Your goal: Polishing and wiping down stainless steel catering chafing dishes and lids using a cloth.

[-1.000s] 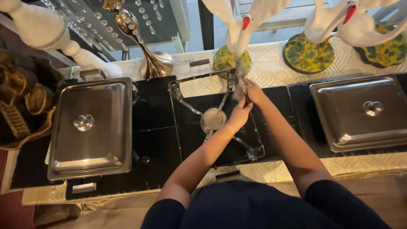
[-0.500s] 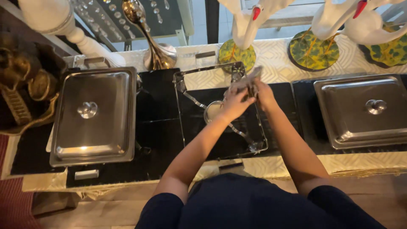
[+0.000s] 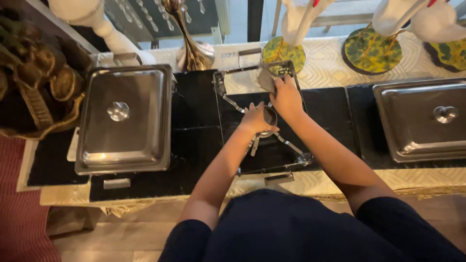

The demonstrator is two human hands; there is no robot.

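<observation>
1. Left hand: fingers clamped on a small round metal fuel cup, which sits at the centre of the empty wire chafing frame.
2. Right hand: fingers closed on a grey cloth, at the frame's far edge.
3. Tabletop: carries a lidded steel chafing dish to the left and another to the right.
4. Risk, as judged: the cup may tip off its bracket if pushed sideways; the light frame could slide.

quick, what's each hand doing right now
Left hand: closed on the small round metal burner cup.
Right hand: closed on a grey cloth.
</observation>
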